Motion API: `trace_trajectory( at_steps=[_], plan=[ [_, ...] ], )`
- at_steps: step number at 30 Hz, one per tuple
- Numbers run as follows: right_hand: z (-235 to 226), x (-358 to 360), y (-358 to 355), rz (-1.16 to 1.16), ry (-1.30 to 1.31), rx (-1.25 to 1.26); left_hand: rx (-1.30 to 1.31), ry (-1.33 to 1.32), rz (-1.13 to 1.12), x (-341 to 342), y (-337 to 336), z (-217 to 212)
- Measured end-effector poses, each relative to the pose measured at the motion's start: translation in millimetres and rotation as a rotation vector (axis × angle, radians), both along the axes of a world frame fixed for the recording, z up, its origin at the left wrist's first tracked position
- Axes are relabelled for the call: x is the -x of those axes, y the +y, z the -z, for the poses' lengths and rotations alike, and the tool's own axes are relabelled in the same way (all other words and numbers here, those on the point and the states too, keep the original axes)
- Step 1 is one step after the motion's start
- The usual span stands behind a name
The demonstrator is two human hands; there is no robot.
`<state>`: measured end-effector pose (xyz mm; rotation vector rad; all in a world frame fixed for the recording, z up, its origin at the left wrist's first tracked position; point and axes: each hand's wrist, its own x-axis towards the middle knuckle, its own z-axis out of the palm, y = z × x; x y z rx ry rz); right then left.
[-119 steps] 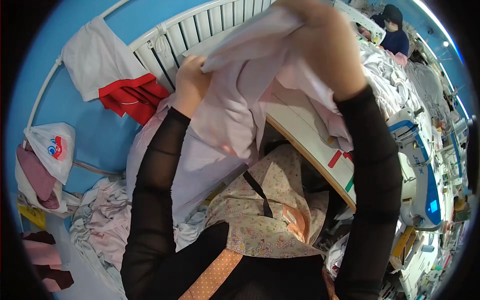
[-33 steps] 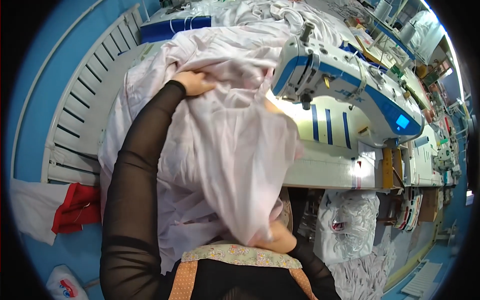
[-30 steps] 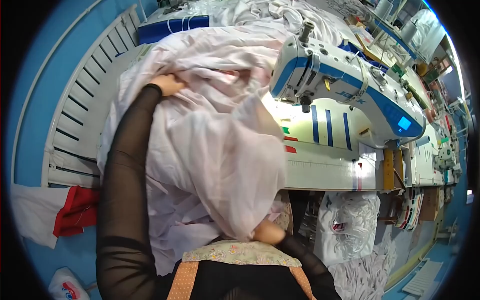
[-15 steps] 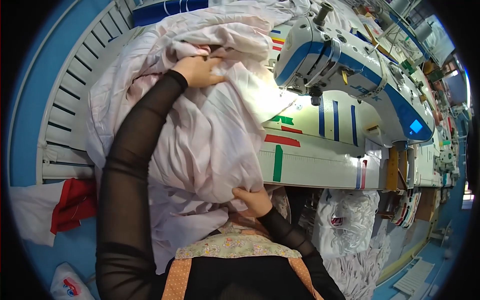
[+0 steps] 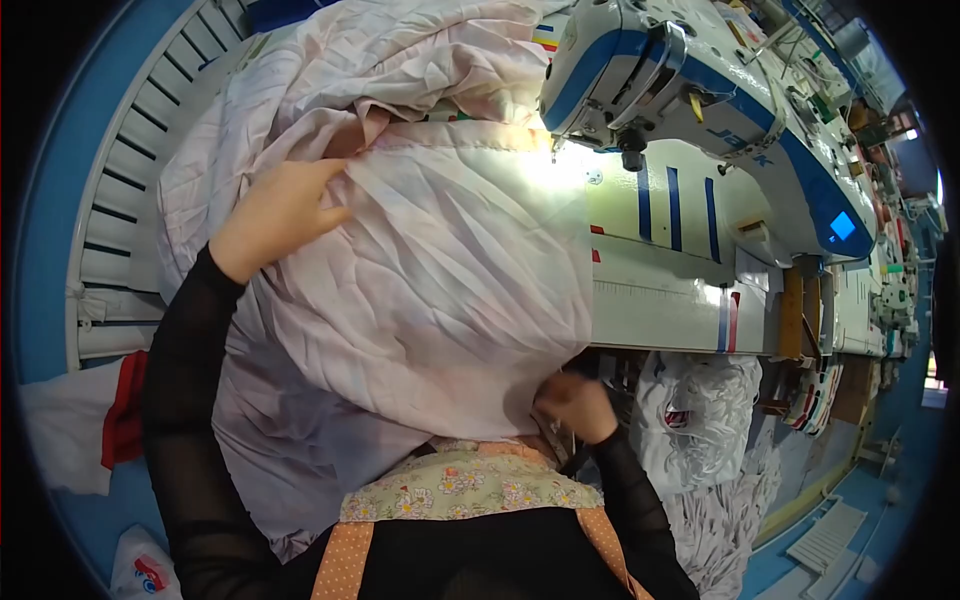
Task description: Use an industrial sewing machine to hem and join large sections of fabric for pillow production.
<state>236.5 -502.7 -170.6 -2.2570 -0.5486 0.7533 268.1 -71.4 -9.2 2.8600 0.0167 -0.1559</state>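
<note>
A large pale pink-white cloth (image 5: pixel 450 270) lies over the sewing machine table and hangs down its front edge into my lap. The cloth's far hem band runs up to the lit needle area of the white and blue sewing machine (image 5: pixel 640 80). My left hand (image 5: pixel 285 212) rests on the cloth at the left, thumb and fingers apart, with no fold pinched between them. Close to the cloth's lower right edge, in front of the table, is my right hand (image 5: pixel 580 405). Its fingers look curled but are blurred and shadowed, so a grip on the edge cannot be made out.
Bunched cloth is heaped at the back left, beside a white slatted rack (image 5: pixel 125 215). Coloured tape strips mark the white tabletop (image 5: pixel 660 300) right of the cloth. Under the table's right side hangs a bag of white material (image 5: pixel 695 420). A white and red cloth (image 5: pixel 75 425) lies far left.
My left hand has left the bunched folds and moved left and nearer. The cloth is now spread flatter and reaches farther right. My right hand has shifted right along its near edge.
</note>
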Motion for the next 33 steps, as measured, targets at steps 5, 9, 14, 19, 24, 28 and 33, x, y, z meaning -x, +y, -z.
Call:
trace_trajectory(
  at_steps=[5,9,14,19,24,28,33],
  plan=[
    [-14,-23,25,0.317,0.019,-0.535,0.011,-0.068,0.046,-1,-20,33],
    [4,10,48,0.52,0.216,-0.56,-0.072,-0.48,0.148,6,-10,45],
    [-38,35,33,0.433,0.038,-0.53,0.042,-0.304,0.238,36,-30,42],
    [-73,28,53,0.135,-0.159,-0.517,-0.139,-0.369,0.187,45,-40,45],
    [-64,28,62,0.105,-0.115,-0.453,-0.169,-0.397,0.183,44,-42,48],
    [-31,26,56,0.151,-0.089,-0.416,-0.213,-0.401,0.159,45,-42,51],
    [-8,-5,56,0.033,-0.302,-0.498,-0.227,-0.472,0.159,43,-45,54]
  ],
)
